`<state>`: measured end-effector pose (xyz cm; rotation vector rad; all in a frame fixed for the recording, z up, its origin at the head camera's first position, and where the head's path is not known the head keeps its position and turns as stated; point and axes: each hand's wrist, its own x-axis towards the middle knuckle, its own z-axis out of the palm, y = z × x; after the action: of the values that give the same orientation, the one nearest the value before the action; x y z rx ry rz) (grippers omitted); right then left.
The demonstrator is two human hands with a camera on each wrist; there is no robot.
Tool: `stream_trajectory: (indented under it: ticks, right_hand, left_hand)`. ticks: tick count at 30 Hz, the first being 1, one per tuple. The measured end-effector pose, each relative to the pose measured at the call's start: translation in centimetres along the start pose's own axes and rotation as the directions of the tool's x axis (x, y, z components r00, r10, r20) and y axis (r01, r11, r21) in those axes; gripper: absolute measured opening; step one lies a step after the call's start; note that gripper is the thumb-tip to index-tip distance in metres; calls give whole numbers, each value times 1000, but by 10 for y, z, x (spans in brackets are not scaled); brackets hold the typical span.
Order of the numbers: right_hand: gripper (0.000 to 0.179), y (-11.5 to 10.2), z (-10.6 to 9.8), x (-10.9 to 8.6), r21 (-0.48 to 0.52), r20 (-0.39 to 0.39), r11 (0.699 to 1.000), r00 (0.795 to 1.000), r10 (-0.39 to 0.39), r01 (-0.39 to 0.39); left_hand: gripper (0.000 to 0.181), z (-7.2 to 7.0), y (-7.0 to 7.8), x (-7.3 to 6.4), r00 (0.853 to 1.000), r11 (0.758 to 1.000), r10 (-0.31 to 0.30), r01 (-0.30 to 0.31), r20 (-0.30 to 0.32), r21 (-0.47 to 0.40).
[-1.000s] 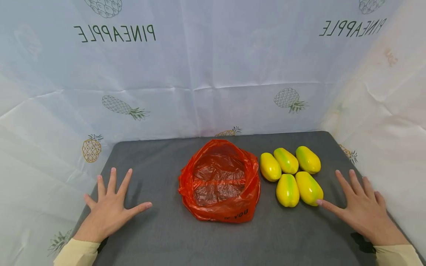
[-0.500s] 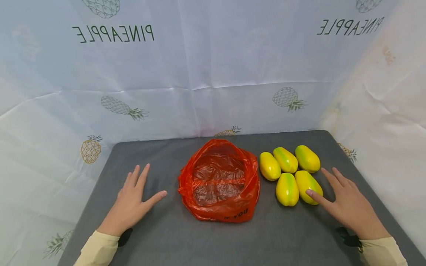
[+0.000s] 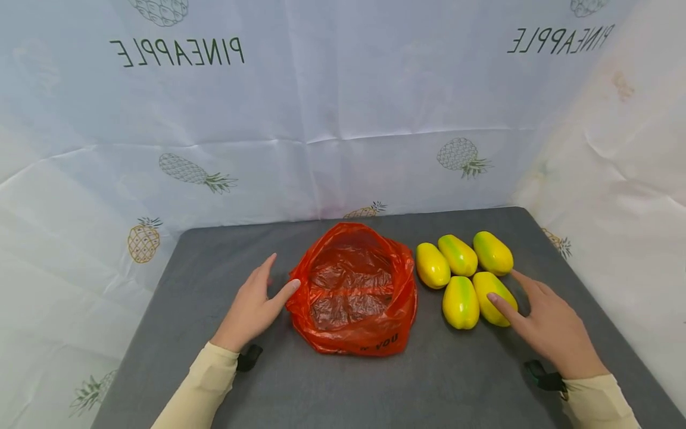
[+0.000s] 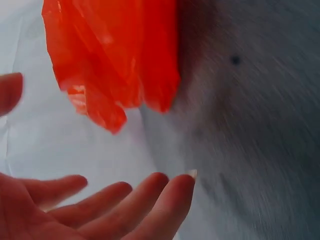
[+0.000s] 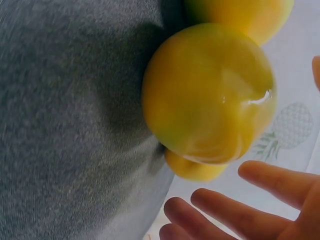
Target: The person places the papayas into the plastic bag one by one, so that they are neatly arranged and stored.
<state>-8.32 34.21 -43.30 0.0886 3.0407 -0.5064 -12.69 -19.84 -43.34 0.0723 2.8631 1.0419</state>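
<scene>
An orange-red plastic bag [image 3: 351,339] lies with its mouth spread wide at mid-table. My left hand [image 3: 252,313] is at its left side, fingers extended; the thumb tip overlaps the rim in the head view. In the left wrist view, a gap shows between the fingers and the bag [image 4: 115,55]. Right of the bag lie several glossy yellow fruits [image 3: 461,302] with green streaks, shaped like small papayas. My right hand [image 3: 557,328] hovers beside the front right fruit [image 3: 495,299], thumb over it and fingers loosely extended. The right wrist view shows that fruit [image 5: 210,95] just beyond the fingertips.
The fruits sit close together in two rows on a dark grey table [image 3: 321,393]. White cloth [image 3: 375,107] printed with pineapples hangs behind the table and along both sides. Each wrist wears a dark strap with a small device [image 3: 543,375].
My left hand has moved right from the table's left edge to the bag's rim. The right hand has come left to the front right fruit. Both hands are less widely spread.
</scene>
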Motion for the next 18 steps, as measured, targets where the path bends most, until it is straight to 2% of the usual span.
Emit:
stream_trajectory:
  ticks: [4, 8, 18]
  right_hand:
    - [98, -3, 1, 1, 9, -3, 1000, 1000, 3, -3]
    - [96, -7, 2, 3, 19, -17, 1000, 1000, -9, 10]
    - [93, -16, 6, 3, 12, -31, 1000, 999, -10, 10]
  left_hand:
    - [99, 4, 8, 10, 999, 997, -46, 47, 6, -59]
    - [90, 10, 11, 18, 998, 993, -62, 63, 12, -97]
    - [81, 24, 10, 26, 999, 990, -41, 46, 35, -137]
